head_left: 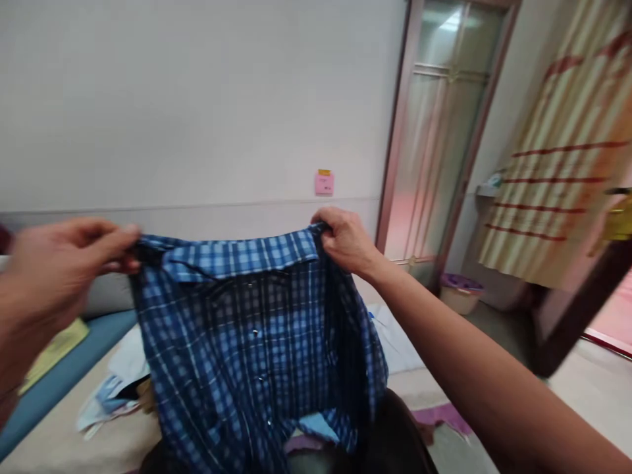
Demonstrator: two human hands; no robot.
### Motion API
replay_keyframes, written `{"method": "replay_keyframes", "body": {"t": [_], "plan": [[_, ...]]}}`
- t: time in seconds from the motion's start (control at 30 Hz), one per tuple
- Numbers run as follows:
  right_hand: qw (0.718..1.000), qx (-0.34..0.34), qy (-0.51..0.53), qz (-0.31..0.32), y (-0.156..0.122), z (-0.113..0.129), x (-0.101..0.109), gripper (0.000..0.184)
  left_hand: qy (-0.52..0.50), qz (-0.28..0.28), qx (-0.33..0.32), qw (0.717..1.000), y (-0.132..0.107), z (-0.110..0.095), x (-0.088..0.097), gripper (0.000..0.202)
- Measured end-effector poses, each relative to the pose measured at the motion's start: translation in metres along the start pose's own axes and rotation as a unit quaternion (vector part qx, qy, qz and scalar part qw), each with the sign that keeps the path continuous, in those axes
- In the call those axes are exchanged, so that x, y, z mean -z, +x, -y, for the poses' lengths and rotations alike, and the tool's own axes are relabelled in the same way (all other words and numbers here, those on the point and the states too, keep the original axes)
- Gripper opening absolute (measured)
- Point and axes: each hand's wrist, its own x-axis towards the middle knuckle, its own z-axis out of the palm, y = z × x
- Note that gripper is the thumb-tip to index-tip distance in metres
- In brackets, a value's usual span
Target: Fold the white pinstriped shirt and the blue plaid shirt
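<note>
A blue plaid button-up shirt [291, 316] hangs spread out in front of me, its collar [241, 255] at the top and several buttons down its front. My left hand [64, 270] pinches the shirt at the left shoulder, thumb and fingers closed on the cloth. On the other side my right hand [343, 238] grips the right shoulder, fingers wrapped over the fabric. Between the two hands the top edge is stretched nearly straight. The lower part drops in loose folds, and its bottom edge partly leaves the view.
Behind the shirt is a beige couch [54, 421] with a blue cushion strip [93, 336] and crumpled clothes [118, 388]. White cloth [395, 339] lies right of the shirt. A bin [460, 293] stands by the glass door [434, 138]; a striped curtain [557, 164] hangs at right.
</note>
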Motion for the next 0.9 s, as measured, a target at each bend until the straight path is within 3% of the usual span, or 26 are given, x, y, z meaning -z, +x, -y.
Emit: {"method": "replay_keyframes", "body": {"t": [0.1,0.17,0.27,0.4,0.5,0.6,0.73,0.8,0.9], "plan": [[0.995,-0.09,0.028,0.02,0.008,-0.01,-0.014,0.038,-0.127,0.059,0.043,0.989,-0.002,-0.004,0.007,0.059],[0.987,-0.148,0.055,0.043,0.01,-0.012,-0.017,0.031,-0.136,0.116,0.069,0.981,-0.005,-0.004,0.007,0.067],[0.97,-0.197,0.11,0.086,0.011,-0.004,-0.011,0.016,-0.101,0.172,0.085,0.976,-0.011,-0.005,0.017,0.046],[0.96,-0.179,0.189,0.104,0.009,0.013,0.001,0.025,-0.149,0.18,0.102,0.967,-0.02,-0.004,0.03,0.045],[0.966,-0.153,0.129,0.16,0.001,0.011,-0.01,0.029,-0.123,0.17,0.129,0.969,-0.026,0.01,0.017,0.05],[0.953,-0.128,0.067,0.267,-0.017,0.003,-0.028,0.035,-0.082,0.224,0.157,0.958,-0.038,0.031,0.0,0.054],[0.945,-0.133,0.112,0.277,-0.041,-0.001,-0.022,0.039,-0.089,0.26,0.13,0.953,-0.051,0.046,0.004,0.052],[0.92,-0.166,0.195,0.295,-0.05,0.001,-0.006,0.038,-0.071,0.28,0.1,0.952,-0.055,0.048,0.017,0.048],[0.843,-0.191,0.325,0.383,-0.068,0.002,0.018,0.033,-0.041,0.321,0.067,0.944,-0.062,0.05,0.034,0.04]]}}
